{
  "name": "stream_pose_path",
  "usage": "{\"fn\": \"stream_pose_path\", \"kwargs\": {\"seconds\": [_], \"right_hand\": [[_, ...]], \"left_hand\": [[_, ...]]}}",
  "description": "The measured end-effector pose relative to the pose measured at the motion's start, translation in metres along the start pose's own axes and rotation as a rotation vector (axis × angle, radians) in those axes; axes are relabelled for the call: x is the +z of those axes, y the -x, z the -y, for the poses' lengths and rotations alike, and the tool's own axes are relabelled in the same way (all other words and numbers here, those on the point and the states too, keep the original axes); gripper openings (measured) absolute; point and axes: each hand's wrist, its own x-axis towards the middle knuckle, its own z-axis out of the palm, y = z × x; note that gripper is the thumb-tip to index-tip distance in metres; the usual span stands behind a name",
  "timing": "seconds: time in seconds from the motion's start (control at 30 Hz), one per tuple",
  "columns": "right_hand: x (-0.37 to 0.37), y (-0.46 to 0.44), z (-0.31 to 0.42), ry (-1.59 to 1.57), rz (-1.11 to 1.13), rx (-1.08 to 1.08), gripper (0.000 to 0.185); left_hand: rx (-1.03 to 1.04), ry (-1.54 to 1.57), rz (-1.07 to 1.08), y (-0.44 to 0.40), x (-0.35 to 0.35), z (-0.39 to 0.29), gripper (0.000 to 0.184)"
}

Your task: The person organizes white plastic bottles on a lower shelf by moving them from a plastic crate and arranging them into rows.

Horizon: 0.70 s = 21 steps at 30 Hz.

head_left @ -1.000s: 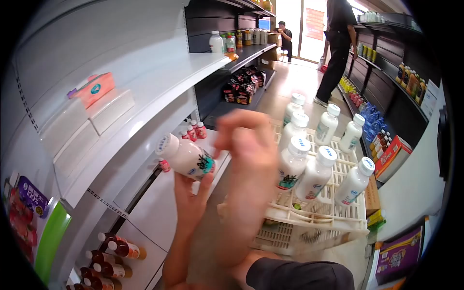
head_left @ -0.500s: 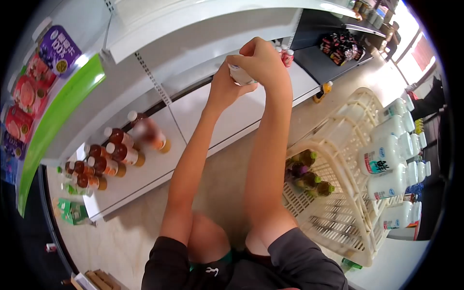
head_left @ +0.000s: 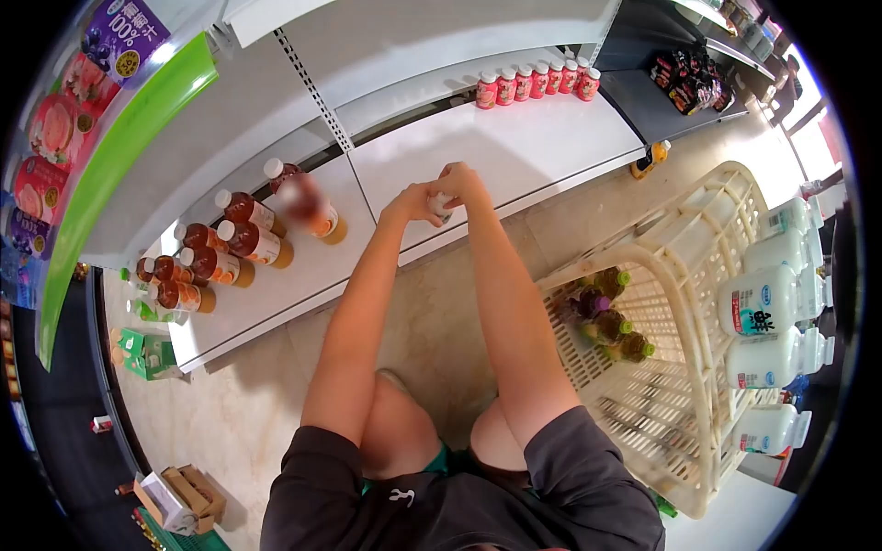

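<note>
My left hand [head_left: 412, 204] and my right hand [head_left: 465, 184] meet above the front part of the bottom shelf. Between them is a small white bottle [head_left: 441, 208], mostly covered by my curled fingers. Its label cannot be read here. The white shelf board [head_left: 404, 161] lies beneath my hands. Behind them, a row of small pink bottles with white caps [head_left: 524, 84] stands along the shelf's back right. To the left on the same level are several large bottles of reddish-brown drink with white caps [head_left: 250, 241].
A cream plastic basket [head_left: 643, 257] stands at my right with several dark bottles [head_left: 608, 323] inside. Beyond it are large white bottles [head_left: 761, 301]. A green price rail [head_left: 124, 179] juts out at left. Cardboard boxes [head_left: 191, 496] and a green carton [head_left: 147, 354] are on the floor.
Both hands have come down and nearer to me with the white bottle between them. My view has shifted, so the pink bottle row now shows in full.
</note>
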Motion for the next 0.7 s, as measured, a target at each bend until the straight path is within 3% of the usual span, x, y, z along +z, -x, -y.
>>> {"fn": "stream_pose_path", "kwargs": {"seconds": [0.23, 0.43, 0.53, 0.6, 0.7], "right_hand": [[0.008, 0.004, -0.010, -0.048, 0.031, 0.066, 0.043], [0.006, -0.005, -0.021, -0.200, 0.095, -0.122, 0.038], [0.005, -0.002, -0.022, -0.142, 0.097, -0.080, 0.036], [0.011, -0.005, -0.031, -0.271, 0.046, 0.013, 0.043], [0.012, 0.001, -0.043, -0.284, 0.038, 0.115, 0.053]], "left_hand": [[-0.138, -0.017, 0.050, 0.002, 0.002, 0.003, 0.075], [-0.050, 0.008, -0.012, 0.009, 0.000, 0.006, 0.073], [-0.095, 0.060, 0.008, 0.009, -0.005, 0.008, 0.059], [-0.252, -0.079, 0.043, -0.001, -0.013, 0.015, 0.047], [-0.050, -0.072, -0.258, -0.022, -0.033, 0.032, 0.037]]}}
